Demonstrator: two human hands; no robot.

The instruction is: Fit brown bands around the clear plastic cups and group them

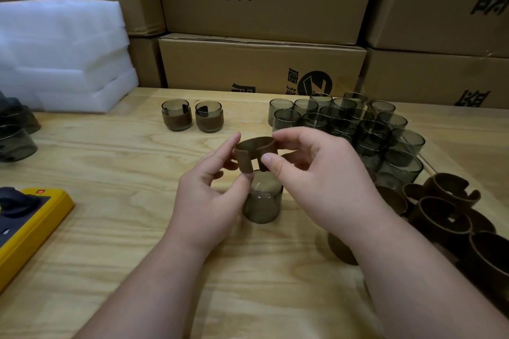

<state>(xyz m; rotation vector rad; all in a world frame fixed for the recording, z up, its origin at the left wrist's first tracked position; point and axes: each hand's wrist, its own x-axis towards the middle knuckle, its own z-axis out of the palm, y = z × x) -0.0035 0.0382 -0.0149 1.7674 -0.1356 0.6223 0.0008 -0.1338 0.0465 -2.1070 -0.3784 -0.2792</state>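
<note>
Pinching one open brown band point(254, 153) between both hands, left hand point(209, 201) and right hand point(316, 179), above bare cup point(263, 205) mid-bench; risk: split ends springing apart, band slipping, cup toppling.

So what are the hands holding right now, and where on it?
A brown band, pinched by both: left hand at its left end, right hand at its right end.

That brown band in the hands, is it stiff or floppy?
Probably bendy yet springy: the band keeps its open curl while both hands pinch its ends. Likely light, since fingertips alone hold it above the cup. The loose bands also hold their rings.
</note>
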